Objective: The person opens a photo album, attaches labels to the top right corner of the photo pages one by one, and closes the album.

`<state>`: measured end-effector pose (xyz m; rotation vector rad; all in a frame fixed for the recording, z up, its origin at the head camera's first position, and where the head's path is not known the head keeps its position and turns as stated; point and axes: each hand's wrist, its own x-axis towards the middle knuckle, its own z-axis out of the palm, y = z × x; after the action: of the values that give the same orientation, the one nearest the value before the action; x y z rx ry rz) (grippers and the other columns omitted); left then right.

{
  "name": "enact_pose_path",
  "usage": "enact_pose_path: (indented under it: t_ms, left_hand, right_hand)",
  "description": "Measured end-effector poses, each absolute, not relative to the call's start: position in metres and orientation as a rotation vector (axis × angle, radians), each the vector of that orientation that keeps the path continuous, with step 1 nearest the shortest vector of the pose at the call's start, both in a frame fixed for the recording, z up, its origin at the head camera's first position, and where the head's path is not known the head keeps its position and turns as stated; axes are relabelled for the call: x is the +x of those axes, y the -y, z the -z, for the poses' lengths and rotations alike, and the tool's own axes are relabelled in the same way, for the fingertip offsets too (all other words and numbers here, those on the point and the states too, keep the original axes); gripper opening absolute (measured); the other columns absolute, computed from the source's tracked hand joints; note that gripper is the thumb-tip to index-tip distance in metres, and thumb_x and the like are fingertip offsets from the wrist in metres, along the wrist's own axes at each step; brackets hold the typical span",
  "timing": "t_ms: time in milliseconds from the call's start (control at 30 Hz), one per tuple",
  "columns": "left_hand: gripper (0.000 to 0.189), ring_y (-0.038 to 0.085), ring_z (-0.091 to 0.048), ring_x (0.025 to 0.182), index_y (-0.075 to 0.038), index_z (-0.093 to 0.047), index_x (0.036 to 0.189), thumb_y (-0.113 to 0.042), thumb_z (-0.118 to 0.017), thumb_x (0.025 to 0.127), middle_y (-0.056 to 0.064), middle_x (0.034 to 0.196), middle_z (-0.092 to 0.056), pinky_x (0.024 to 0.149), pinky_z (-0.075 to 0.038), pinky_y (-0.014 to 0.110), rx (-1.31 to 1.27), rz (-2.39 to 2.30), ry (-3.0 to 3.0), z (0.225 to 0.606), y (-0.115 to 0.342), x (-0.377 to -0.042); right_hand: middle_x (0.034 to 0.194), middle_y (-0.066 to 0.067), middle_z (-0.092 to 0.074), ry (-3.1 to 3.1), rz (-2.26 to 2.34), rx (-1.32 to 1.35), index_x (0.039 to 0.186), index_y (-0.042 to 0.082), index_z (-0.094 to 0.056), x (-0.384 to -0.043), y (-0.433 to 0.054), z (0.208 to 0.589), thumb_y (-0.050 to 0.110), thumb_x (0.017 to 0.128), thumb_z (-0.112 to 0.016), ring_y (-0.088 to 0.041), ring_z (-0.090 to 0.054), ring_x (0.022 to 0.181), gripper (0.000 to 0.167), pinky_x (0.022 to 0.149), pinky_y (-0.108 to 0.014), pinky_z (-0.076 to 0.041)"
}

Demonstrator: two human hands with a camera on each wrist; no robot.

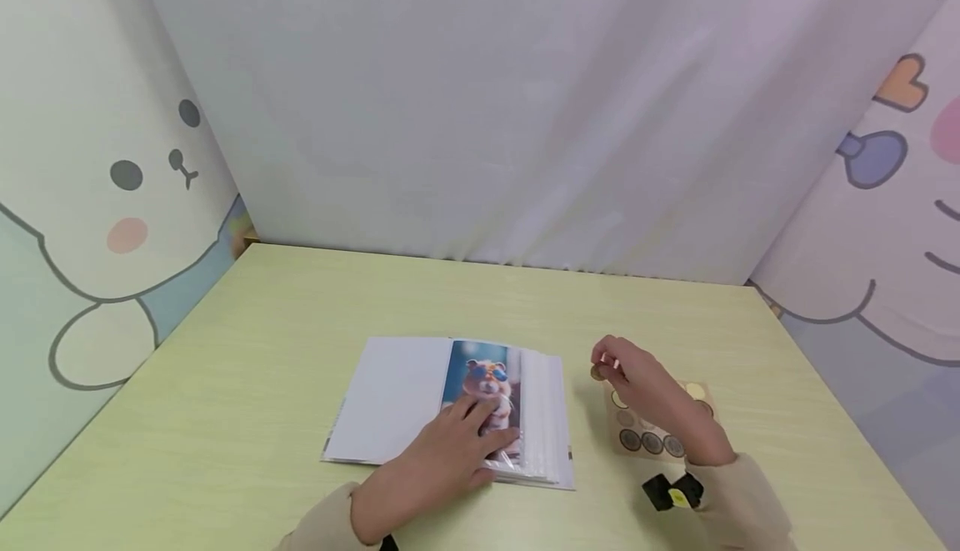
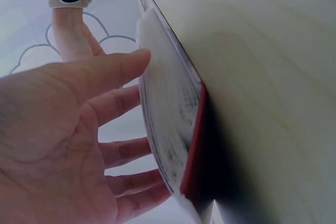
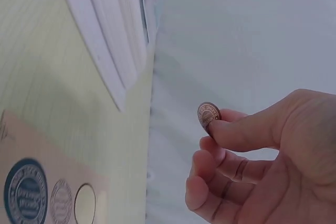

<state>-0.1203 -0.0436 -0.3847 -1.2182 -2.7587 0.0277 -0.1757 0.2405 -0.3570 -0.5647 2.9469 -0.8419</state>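
Observation:
My left hand point(image 1: 450, 438) rests with spread fingers on an open photo album point(image 1: 405, 393), over a picture of a hamster in sunglasses point(image 1: 487, 376) in a clear sleeve. From the side in the left wrist view, the fingertips touch the page stack point(image 2: 168, 93). Between thumb and forefinger, my right hand point(image 1: 637, 376) pinches a small round brown sticker point(image 3: 207, 115) with pale lettering. It is raised to the right of the album, near a brown sheet of round stickers point(image 1: 639, 431). The right forearm and hand cover part of that sheet in the head view.
The pale yellow tabletop point(image 1: 315, 309) extends around the album. A white curtain point(image 1: 465, 117) hangs along its back edge, and cartoon-printed cloths point(image 1: 82, 226) flank both sides. On the sheet, a pale circle point(image 3: 85, 203) lies beside printed stickers point(image 3: 26, 195).

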Motion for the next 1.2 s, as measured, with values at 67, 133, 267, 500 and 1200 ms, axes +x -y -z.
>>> enact_pose_path:
  t_ms: [67, 133, 267, 500, 1200]
  left_hand:
    - [0.046, 0.029, -0.050, 0.116, -0.034, -0.056, 0.127, -0.040, -0.067, 0.082, 0.008, 0.133, -0.049, 0.084, -0.052, 0.039, -1.219, -0.022, 2.780, 0.383, 0.043, -0.120]
    - [0.046, 0.028, -0.049, 0.117, -0.034, -0.055, 0.128, -0.040, -0.066, 0.083, 0.007, 0.133, -0.049, 0.086, -0.051, 0.039, -1.216, -0.017, 2.813, 0.381, 0.043, -0.120]
    - [0.046, 0.027, -0.047, 0.120, -0.035, -0.054, 0.128, -0.041, -0.064, 0.084, 0.006, 0.134, -0.048, 0.090, -0.050, 0.039, -1.212, -0.006, 2.855, 0.379, 0.043, -0.120]
    - [0.044, 0.027, -0.048, 0.118, -0.033, -0.056, 0.126, -0.039, -0.065, 0.083, 0.006, 0.132, -0.049, 0.088, -0.050, 0.038, -1.221, 0.008, 2.801, 0.381, 0.043, -0.121]
    - [0.043, 0.027, -0.047, 0.119, -0.033, -0.056, 0.126, -0.040, -0.063, 0.085, 0.005, 0.130, -0.050, 0.089, -0.050, 0.038, -1.230, -0.006, 2.761, 0.382, 0.044, -0.121]
  right_hand:
    - [0.085, -0.001, -0.055, -2.947, 0.853, -0.638, 0.094, 0.007, -0.053, -0.180, -0.233, 0.356, -0.002, 0.090, -0.053, -0.013, -0.052, 0.073, 0.009, 0.060, -0.024, -0.044]
    - [0.085, -0.001, -0.054, -2.950, 0.858, -0.711, 0.093, 0.007, -0.054, -0.185, -0.225, 0.356, -0.003, 0.090, -0.053, -0.013, -0.053, 0.073, 0.010, 0.062, -0.024, -0.045]
    - [0.081, 0.001, -0.054, -2.936, 0.857, -0.821, 0.090, 0.007, -0.055, -0.198, -0.210, 0.360, -0.005, 0.089, -0.054, -0.013, -0.055, 0.075, 0.012, 0.065, -0.024, -0.047]
    - [0.080, 0.001, -0.055, -2.862, 0.893, -0.875, 0.089, 0.007, -0.057, -0.216, -0.185, 0.367, -0.003, 0.089, -0.054, -0.011, -0.053, 0.072, 0.011, 0.064, -0.025, -0.047]
    - [0.082, -0.002, -0.063, -2.844, 1.016, -0.563, 0.089, 0.007, -0.066, -0.237, -0.152, 0.389, 0.004, 0.087, -0.061, -0.012, -0.054, 0.074, 0.006, 0.068, -0.028, -0.047]
